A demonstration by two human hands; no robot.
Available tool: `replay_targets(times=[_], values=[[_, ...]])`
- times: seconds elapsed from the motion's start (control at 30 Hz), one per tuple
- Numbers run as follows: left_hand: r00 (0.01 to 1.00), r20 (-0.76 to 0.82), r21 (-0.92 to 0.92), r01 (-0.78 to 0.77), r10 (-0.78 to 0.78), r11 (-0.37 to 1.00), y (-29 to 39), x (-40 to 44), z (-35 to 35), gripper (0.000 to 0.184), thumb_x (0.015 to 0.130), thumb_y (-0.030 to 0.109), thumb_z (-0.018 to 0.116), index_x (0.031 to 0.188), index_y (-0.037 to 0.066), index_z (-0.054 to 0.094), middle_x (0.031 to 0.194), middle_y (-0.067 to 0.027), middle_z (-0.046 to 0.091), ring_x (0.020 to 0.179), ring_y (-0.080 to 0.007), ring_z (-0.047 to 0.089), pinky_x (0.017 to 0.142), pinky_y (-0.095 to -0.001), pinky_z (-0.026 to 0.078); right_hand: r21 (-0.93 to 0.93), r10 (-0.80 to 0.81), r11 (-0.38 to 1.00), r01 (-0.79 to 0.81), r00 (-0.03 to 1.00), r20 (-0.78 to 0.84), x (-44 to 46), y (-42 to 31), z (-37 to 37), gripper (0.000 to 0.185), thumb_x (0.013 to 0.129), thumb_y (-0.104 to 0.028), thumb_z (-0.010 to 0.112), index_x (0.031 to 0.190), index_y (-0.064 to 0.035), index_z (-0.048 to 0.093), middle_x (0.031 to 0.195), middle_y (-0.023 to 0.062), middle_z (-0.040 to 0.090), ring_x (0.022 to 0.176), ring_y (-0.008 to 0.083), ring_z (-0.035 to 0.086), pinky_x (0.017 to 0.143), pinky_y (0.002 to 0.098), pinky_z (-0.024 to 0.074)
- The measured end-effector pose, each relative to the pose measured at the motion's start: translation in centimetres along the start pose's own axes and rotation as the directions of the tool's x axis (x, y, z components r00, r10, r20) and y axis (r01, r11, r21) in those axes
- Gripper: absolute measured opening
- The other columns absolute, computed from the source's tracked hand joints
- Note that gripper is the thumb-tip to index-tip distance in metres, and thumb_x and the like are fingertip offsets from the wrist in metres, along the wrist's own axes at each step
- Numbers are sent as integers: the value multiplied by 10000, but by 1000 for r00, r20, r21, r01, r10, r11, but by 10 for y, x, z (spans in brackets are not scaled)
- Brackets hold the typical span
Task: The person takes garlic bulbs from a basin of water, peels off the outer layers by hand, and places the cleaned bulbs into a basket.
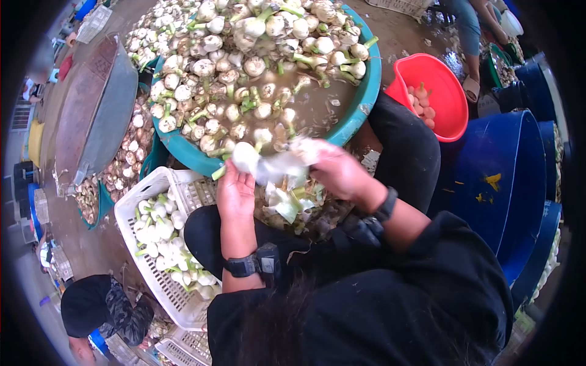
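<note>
My left hand (236, 189) is closed on a white garlic bulb (245, 158) with a short green stem, held just over the near rim of a teal tub (201, 160). To its right, my right hand (339, 168) is smeared by motion. A blurred, pale strip of garlic skin (282, 169) stretches between the bulb and the right fingers, which appear closed on it. Many muddy garlic bulbs (204, 67) lie in the tub's brown water. Peeled skins and green scraps (287, 204) are heaped below my hands.
A white crate (131, 244) of clean bulbs stands left of my legs. A red basin (452, 107) holds small orange-pink pieces. Large blue barrels (488, 177) stand at right. More garlic and a metal wheelbarrow (101, 122) are at left. Other people (91, 311) sit nearby.
</note>
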State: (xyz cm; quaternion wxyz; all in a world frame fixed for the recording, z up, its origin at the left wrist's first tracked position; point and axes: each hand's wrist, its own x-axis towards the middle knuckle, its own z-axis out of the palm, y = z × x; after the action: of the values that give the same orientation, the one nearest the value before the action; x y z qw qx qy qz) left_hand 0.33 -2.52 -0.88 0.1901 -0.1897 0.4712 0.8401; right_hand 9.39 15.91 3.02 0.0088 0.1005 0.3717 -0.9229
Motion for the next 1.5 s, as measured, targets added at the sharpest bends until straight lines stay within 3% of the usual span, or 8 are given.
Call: replay_targets(times=[0.1, 0.23, 0.43, 0.57, 0.7, 0.87, 1.17, 1.5], values=[[981, -3, -242, 187, -193, 952, 7, 21, -45, 339, 834, 390, 558, 955, 73, 550, 783, -3, 561, 642, -69, 529, 559, -202, 466, 173, -311, 947, 270, 906, 288, 3, -37, -36, 299, 846, -208, 519, 1051, 9, 529, 980, 134, 576, 916, 182, 542, 832, 287, 401], [965, -154, 134, -191, 210, 973, 15, -3, 2, 221, 870, 291, 537, 877, 71, 529, 724, 15, 503, 636, -58, 484, 551, -197, 415, -926, -12, 250, 282, 957, 288, 6, -26, -20, 484, 818, -300, 584, 1178, 5, 474, 1023, 159, 590, 917, 240, 589, 754, 329, 474], [805, 345, 542, -590, 482, 598, 4, -22, 19, 142, 880, 160, 508, 812, 35, 496, 754, -4, 483, 672, -49, 442, 620, -201, 393, -482, 122, 868, -123, 992, -35, 41, 13, 21, 288, 847, -211, 554, 993, 36, 575, 894, 86, 600, 729, 147, 554, 665, 262, 456], [971, -205, 60, -114, 124, 992, 13, -12, 16, 210, 886, 265, 480, 919, 64, 531, 791, -20, 585, 534, -94, 508, 412, -216, 382, -621, -230, 606, 497, 857, 461, 24, 5, 9, 155, 852, -107, 527, 809, 22, 601, 822, 29, 578, 695, 100, 528, 636, 254, 448], [994, -98, -168, 27, -44, 985, 15, 3, -22, 231, 876, 296, 482, 932, 80, 540, 747, 0, 588, 516, -77, 493, 406, -206, 354, -91, -43, 995, 36, 997, -72, 5, -4, -27, 102, 805, -99, 570, 858, -12, 582, 776, 23, 552, 743, 115, 547, 682, 263, 460], [979, -188, 8, -78, 78, 997, 15, -13, 13, 205, 853, 270, 497, 887, 70, 533, 744, -9, 577, 538, -78, 495, 406, -216, 336, -975, 126, 112, 193, 970, 207, 8, 2, 9, 554, 726, -503, 601, 1025, -38, 559, 925, 169, 599, 886, 326, 575, 759, 400, 453], [886, -91, 284, -414, 455, 865, 29, -22, 6, 164, 897, 196, 474, 883, 33, 492, 817, -38, 524, 683, -121, 529, 555, -232, 428, -458, 258, 884, -91, 913, 317, 35, 18, 22, 296, 878, -277, 504, 825, 5, 577, 654, 48, 579, 606, 168, 562, 569, 318, 453], [293, 743, 607, -675, 602, -420, 19, -37, 22, 133, 819, 106, 569, 860, 5, 493, 954, -151, 514, 871, -311, 493, 772, -413, 394, -954, -383, 180, 239, 911, 155, 41, 7, 53, 170, 745, -168, 561, 658, -26, 595, 630, 160, 576, 596, 322, 578, 554, 386, 471]])
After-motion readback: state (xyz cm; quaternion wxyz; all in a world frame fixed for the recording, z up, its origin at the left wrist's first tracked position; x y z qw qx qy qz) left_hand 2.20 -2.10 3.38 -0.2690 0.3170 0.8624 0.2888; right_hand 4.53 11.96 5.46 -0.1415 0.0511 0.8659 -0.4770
